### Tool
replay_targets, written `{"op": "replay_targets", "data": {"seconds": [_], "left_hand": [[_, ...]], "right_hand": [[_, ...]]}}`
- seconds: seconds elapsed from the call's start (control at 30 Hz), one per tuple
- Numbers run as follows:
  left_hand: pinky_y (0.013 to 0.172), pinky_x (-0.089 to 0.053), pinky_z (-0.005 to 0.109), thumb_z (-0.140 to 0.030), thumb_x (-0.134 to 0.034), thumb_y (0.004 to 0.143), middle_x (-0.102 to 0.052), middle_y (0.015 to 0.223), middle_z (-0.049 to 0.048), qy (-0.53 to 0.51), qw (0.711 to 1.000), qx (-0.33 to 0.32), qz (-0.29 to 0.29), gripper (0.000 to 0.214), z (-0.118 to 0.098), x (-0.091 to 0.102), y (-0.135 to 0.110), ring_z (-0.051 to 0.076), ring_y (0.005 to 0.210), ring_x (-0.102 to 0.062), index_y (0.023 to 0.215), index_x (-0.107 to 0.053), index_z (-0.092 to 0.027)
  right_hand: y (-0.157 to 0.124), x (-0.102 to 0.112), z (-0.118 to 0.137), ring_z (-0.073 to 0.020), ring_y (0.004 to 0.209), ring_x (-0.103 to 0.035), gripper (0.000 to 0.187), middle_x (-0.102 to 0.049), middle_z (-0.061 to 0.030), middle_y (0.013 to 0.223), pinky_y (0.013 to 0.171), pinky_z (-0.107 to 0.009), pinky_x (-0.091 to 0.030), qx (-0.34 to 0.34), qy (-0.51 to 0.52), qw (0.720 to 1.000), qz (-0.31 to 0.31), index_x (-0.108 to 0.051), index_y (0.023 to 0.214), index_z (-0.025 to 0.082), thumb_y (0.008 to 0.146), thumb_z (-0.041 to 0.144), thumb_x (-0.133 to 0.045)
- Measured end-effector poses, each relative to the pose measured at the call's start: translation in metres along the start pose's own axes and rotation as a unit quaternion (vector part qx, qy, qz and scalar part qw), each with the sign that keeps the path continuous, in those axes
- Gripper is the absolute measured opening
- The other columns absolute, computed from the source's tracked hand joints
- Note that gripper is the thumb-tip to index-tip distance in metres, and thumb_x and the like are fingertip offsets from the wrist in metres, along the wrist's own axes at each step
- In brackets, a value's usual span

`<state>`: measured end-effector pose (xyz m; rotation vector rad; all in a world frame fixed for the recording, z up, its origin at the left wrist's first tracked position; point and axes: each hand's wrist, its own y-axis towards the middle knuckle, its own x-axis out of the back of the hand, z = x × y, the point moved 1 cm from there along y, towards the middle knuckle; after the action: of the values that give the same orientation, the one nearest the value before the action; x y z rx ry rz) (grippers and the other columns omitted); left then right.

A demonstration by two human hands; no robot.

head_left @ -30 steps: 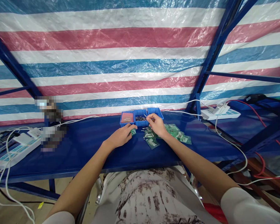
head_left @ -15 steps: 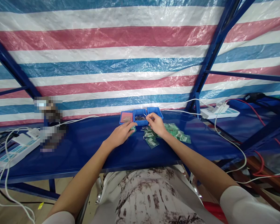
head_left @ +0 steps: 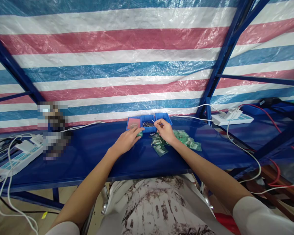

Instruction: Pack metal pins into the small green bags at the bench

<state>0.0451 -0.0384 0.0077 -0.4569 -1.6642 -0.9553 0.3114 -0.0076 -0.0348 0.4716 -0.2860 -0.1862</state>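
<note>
My right hand (head_left: 164, 130) is over the front of the middle blue bin (head_left: 149, 129), thumb and forefinger pinched on a thin light-coloured metal pin (head_left: 153, 121); its exact kind is too small to tell. Dark and silvery small metal pieces (head_left: 148, 124) lie inside that bin. My left hand (head_left: 128, 139) is in front of the left bin, its fingers closed on a small green plastic bag (head_left: 140, 133), mostly hidden beneath them. Several green bags with pale pieces inside (head_left: 160, 149) lie under and beside my right wrist. A few loose metal pins (head_left: 154, 135) are in front of the middle bin.
The left bin (head_left: 127, 123) holds something pink; another blue bin (head_left: 163, 116) stands at the right. White power strips with cables lie on the blue table (head_left: 88, 163) at the far left (head_left: 19, 160) and right (head_left: 235, 119). Blue metal posts and a striped sheet stand behind.
The whole view has shifted very slightly. Both hands keep nearly the same place and grip over the bins and bags.
</note>
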Motion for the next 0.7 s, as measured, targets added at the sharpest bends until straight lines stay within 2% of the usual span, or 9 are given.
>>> {"op": "replay_targets", "data": {"seconds": [0.1,0.23,0.37,0.47,0.6,0.7], "left_hand": [[0.099,-0.058,0.042,-0.033,-0.043,0.113,-0.066,0.138,0.0147,-0.005,0.999,-0.002,0.034,0.043,0.0020,-0.0017,-0.0004,0.030,0.118,-0.070,0.155,-0.048,-0.024],[0.105,-0.056,0.043,-0.033,-0.042,0.114,-0.064,0.142,0.0136,-0.003,1.000,-0.003,0.003,0.042,0.0022,-0.0017,-0.0006,0.030,0.125,-0.067,0.154,-0.049,-0.025],[0.099,-0.057,0.040,-0.032,-0.044,0.113,-0.069,0.131,0.0132,-0.006,0.999,-0.004,0.033,0.034,0.0009,-0.0021,-0.0007,0.029,0.117,-0.070,0.144,-0.055,-0.023],[0.102,-0.056,0.040,-0.031,-0.046,0.112,-0.068,0.132,0.0123,-0.015,1.000,-0.004,0.012,0.030,0.0003,-0.0008,-0.0003,0.029,0.122,-0.067,0.139,-0.055,-0.023],[0.098,-0.057,0.040,-0.029,-0.045,0.112,-0.069,0.127,0.0124,-0.012,0.999,0.000,0.038,0.029,0.0006,-0.0014,-0.0001,0.029,0.115,-0.069,0.139,-0.054,-0.022],[0.102,-0.056,0.041,-0.029,-0.043,0.112,-0.067,0.131,0.0133,-0.013,1.000,-0.002,0.023,0.031,0.0012,-0.0025,-0.0005,0.029,0.118,-0.068,0.140,-0.053,-0.022]], "right_hand": [[-0.0005,0.0003,0.0010,-0.0165,0.058,-0.061,0.029,-0.064,-0.0021,0.083,0.051,-0.029,-0.046,-0.002,-0.001,1.000,0.002,-0.065,0.095,0.023,0.095,0.052,-0.066],[-0.0018,0.0016,0.0048,-0.0174,0.057,-0.059,0.031,-0.062,-0.0008,0.073,0.051,-0.029,-0.045,-0.011,-0.005,1.000,0.006,-0.065,0.095,0.023,0.095,0.054,-0.065],[-0.0019,0.0021,0.0061,-0.0177,0.055,-0.057,0.034,-0.060,0.0003,0.067,0.052,-0.029,-0.045,-0.014,-0.009,1.000,0.009,-0.066,0.096,0.023,0.094,0.057,-0.065],[-0.0016,0.0020,0.0059,-0.0172,0.054,-0.057,0.034,-0.060,0.0004,0.067,0.052,-0.029,-0.045,-0.012,-0.013,1.000,0.007,-0.066,0.096,0.023,0.095,0.057,-0.064],[-0.0019,0.0018,0.0061,-0.0173,0.055,-0.057,0.033,-0.060,0.0007,0.067,0.053,-0.029,-0.045,-0.015,-0.013,1.000,0.009,-0.066,0.096,0.022,0.095,0.056,-0.064],[-0.0022,0.0018,0.0065,-0.0176,0.056,-0.058,0.033,-0.060,0.0007,0.067,0.053,-0.029,-0.046,-0.014,-0.009,1.000,0.007,-0.066,0.096,0.023,0.095,0.056,-0.064]]}}
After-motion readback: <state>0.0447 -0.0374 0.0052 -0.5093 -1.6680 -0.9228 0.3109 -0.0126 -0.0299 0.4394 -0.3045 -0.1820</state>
